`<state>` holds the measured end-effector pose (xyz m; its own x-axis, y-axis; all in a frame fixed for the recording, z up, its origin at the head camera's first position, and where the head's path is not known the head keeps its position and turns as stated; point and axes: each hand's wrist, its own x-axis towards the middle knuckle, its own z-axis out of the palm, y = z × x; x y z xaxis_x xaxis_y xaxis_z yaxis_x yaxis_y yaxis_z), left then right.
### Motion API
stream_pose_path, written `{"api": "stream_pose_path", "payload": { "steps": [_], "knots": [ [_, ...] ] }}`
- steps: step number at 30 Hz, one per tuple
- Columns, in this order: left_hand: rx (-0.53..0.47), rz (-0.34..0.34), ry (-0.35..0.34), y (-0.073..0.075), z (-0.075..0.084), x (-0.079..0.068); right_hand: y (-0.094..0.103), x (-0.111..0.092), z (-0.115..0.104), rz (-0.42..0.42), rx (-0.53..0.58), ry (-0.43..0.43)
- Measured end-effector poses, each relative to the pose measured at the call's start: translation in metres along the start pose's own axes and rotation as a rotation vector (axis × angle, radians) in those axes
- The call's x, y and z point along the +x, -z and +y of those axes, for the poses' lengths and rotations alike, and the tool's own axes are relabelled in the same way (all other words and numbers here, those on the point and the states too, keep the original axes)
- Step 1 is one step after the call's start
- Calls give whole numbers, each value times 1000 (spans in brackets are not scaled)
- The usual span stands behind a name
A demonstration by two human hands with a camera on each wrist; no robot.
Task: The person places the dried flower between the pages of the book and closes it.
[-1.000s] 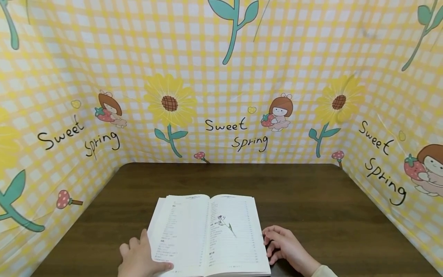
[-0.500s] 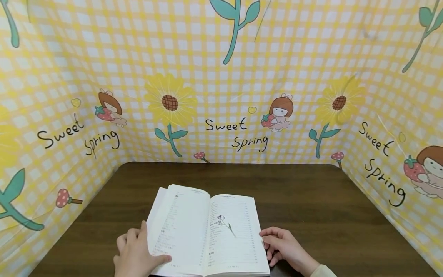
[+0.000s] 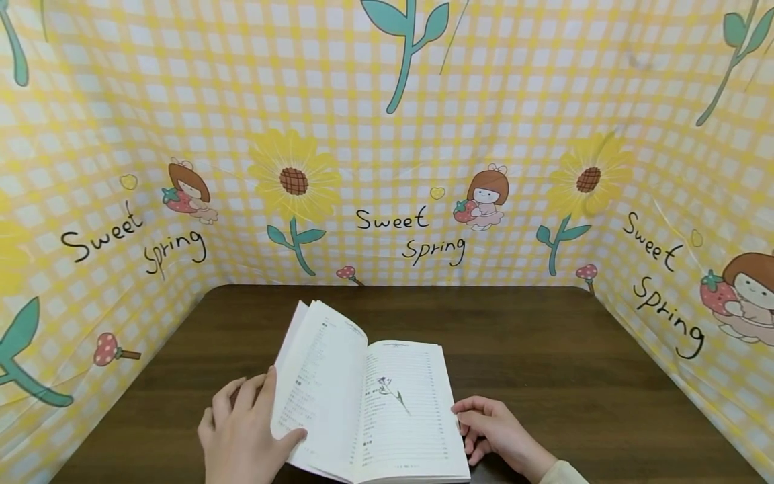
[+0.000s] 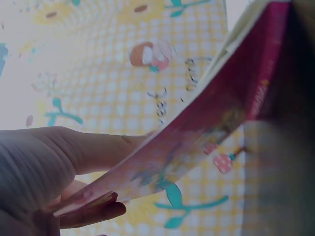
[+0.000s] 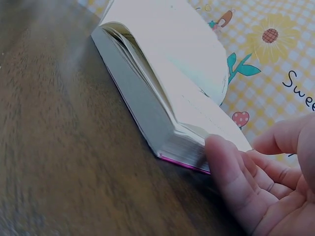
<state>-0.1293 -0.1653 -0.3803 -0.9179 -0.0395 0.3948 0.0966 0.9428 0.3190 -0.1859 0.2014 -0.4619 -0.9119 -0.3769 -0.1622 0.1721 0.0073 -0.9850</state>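
Note:
An open book (image 3: 417, 433) lies on the brown table, its right page showing printed lines and a small flower drawing (image 3: 394, 395). My left hand (image 3: 242, 430) grips the raised left side, with the thumb over the page and the fingers behind the cover. From below, the left wrist view shows the pink-magenta front cover (image 4: 197, 125) between thumb and fingers. At the right edge, my right hand (image 3: 502, 433) holds the thick page block, its thumb (image 5: 224, 162) against the page edges and the index finger near the upper page.
A dark wood table (image 3: 544, 349) extends behind and to both sides of the book. Yellow-white checked cloth (image 3: 387, 148) with flowers, cartoon figures and lettering hangs around its back and sides.
The left hand has lifted the book's left cover and pages, tilting them up and toward the right. The right hand stays at the right edge, almost unmoved.

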Motion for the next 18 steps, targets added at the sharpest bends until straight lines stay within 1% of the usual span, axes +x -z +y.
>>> {"api": "stream_pose_path", "payload": {
  "steps": [3, 5, 7, 9, 12, 14, 16, 18],
  "knots": [
    [-15, 151, -129, 1, 12, 0, 0, 0, 0, -3, 1, -2],
    [-44, 246, -220, 1, 19, 1, 1, 0, 1, -8, 2, -3],
    [-82, 322, -302, -1, 26, 2, 1, 0, 1, -13, 4, -4],
    [-135, 374, -365, -4, 33, 4, 2, 0, 1, -18, 6, -4],
    [-218, 414, -435, -10, 41, 7, 2, 0, 1, -22, 9, -2],
    [-263, 421, -473, -15, 45, 10, 3, 0, 1, -23, 10, 1],
    [-288, 413, -505, -21, 50, 12, 3, 1, 1, -24, 12, 4],
    [-303, 383, -529, -27, 55, 13, 4, 1, 2, -25, 16, 5]
  ]
}}
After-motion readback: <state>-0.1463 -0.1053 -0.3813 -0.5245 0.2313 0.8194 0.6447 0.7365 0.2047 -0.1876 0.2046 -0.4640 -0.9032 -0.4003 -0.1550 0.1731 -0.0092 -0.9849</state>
